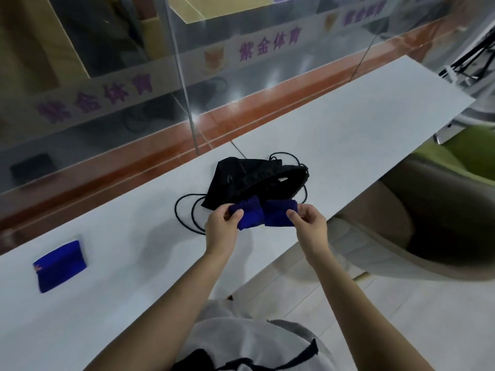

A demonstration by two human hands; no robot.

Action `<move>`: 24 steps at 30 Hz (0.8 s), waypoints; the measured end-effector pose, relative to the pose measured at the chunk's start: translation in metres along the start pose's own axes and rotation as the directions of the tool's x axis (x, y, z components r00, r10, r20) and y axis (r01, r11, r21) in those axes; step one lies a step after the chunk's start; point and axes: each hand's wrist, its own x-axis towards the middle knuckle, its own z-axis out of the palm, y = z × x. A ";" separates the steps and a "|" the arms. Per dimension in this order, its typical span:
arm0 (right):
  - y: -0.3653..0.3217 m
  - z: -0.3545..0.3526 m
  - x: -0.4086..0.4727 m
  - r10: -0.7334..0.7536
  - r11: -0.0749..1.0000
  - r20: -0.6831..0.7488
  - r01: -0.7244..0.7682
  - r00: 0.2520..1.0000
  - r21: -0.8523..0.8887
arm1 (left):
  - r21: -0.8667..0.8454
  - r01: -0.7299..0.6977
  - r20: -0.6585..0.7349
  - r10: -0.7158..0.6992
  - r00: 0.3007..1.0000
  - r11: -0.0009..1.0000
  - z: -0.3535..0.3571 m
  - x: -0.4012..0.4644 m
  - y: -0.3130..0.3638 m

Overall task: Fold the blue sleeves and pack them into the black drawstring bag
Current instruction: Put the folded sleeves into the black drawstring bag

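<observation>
Both hands raised over white counter point(334, 135): left hand point(222, 228) and right hand point(308, 223) fingers pinching blue sleeve point(267, 216), just before black drawstring bag point(257, 180). Second folded sleeve point(60, 265) far left.

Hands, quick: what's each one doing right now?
Left hand: closed, pinching the left end of the blue sleeve.
Right hand: closed, pinching the sleeve's right end, in front of the black bag.
</observation>
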 end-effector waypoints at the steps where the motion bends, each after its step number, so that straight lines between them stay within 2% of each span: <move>1: -0.004 0.000 0.016 -0.004 1.000 -0.006 0.004 1.000 -0.028 | 0.021 0.000 -0.008 0.000 1.000 1.000 0.007 0.009 0.004; 6: -0.017 0.003 0.089 -0.061 0.952 0.093 0.086 0.994 -0.294 | 0.200 0.049 -0.021 -0.046 0.999 0.979 0.046 0.044 0.016; 9: -0.017 0.006 0.132 -0.093 0.864 0.249 0.202 0.964 -0.460 | 0.246 0.109 -0.047 -0.101 0.994 0.963 0.066 0.062 0.014; 12: -0.016 0.014 0.176 -0.106 0.751 0.439 0.361 0.892 -0.553 | 0.265 0.150 -0.102 -0.127 0.987 0.952 0.080 0.078 0.013; 15: -0.013 0.019 0.211 -0.116 0.660 0.586 0.504 0.802 -0.558 | 0.237 0.170 -0.213 -0.120 0.970 0.956 0.089 0.088 0.016; 17: -0.012 0.019 0.231 -0.140 0.639 0.651 0.570 0.746 -0.516 | 0.212 0.178 -0.281 -0.114 0.953 0.961 0.095 0.092 0.018; 20: -0.011 0.019 0.254 -0.172 0.637 0.727 0.638 0.665 -0.432 | 0.208 0.211 -0.312 -0.140 0.940 0.955 0.099 0.099 0.021; 22: -0.010 0.019 0.265 -0.165 0.661 0.744 0.632 0.647 -0.404 | 0.205 0.242 -0.339 -0.163 0.926 0.948 0.100 0.102 0.022; 24: -0.010 0.022 0.272 -0.130 0.696 0.728 0.585 0.673 -0.416 | 0.206 0.283 -0.373 -0.192 0.908 0.937 0.100 0.105 0.023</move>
